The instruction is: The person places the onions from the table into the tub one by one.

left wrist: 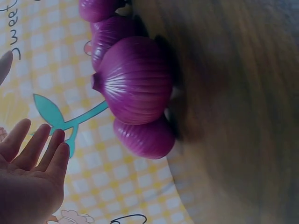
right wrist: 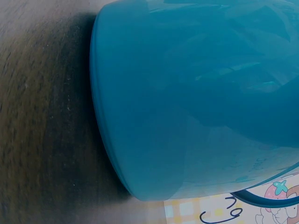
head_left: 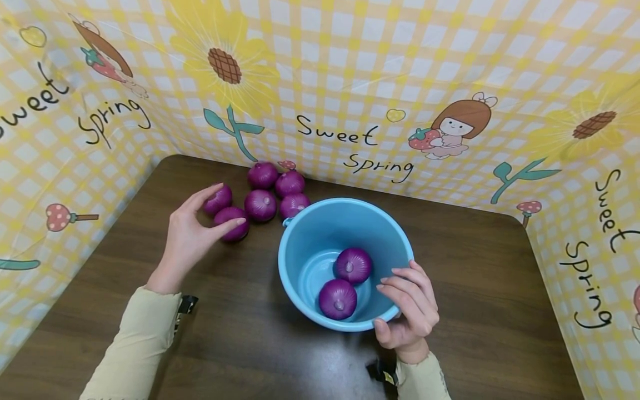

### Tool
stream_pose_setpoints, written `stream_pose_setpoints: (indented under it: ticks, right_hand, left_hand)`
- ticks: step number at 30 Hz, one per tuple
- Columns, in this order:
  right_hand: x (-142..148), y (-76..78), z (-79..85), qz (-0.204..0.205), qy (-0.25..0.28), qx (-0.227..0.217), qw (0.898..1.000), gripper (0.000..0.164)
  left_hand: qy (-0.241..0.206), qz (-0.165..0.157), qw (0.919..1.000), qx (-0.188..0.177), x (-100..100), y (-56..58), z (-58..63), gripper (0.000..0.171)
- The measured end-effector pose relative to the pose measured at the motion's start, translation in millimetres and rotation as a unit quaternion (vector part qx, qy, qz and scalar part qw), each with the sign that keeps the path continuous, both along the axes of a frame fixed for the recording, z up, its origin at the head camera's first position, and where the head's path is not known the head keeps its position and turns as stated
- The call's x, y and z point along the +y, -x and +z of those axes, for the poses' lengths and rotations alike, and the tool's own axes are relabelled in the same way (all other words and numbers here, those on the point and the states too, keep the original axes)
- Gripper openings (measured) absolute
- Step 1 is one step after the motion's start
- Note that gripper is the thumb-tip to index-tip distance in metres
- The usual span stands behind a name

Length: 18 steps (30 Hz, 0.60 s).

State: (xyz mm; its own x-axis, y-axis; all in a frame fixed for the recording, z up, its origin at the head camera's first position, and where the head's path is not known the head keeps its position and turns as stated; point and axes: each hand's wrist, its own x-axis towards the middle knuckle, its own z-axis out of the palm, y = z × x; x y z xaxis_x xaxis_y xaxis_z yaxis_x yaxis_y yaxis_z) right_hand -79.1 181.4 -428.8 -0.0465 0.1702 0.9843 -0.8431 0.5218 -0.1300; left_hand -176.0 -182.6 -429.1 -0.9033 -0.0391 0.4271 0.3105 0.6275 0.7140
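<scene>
A blue bucket stands upright on the table with two purple onions inside: one onion farther back, another onion nearer. My right hand grips its right rim, fingers reaching over the edge and thumb at the near side. The bucket's outer wall fills most of the right wrist view. My left hand hovers at the onion cluster, thumb and fingers spread apart. Between them in the head view lie a near onion and a partly covered onion. In the left wrist view, the fingers are apart from the large onion.
More onions, among them a middle onion and a back onion, sit left of the bucket. A yellow checked cloth with printed figures walls the dark wooden table at the back and both sides.
</scene>
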Motion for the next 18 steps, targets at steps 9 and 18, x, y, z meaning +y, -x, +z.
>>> stream_pose_setpoints:
  ticks: [9,18]
  right_hand:
    - [1.0,0.5,-1.5,0.000,-0.002,0.004,1.000,0.058]
    - [1.7,0.5,-3.2,0.001,-0.005,0.003,1.000,0.058]
  left_hand:
    - [0.002,0.006,0.9997,-0.023,-5.5,2.1,-10.6,0.076]
    - [0.004,0.002,0.9989,-0.047,-9.5,5.4,-22.0,0.081]
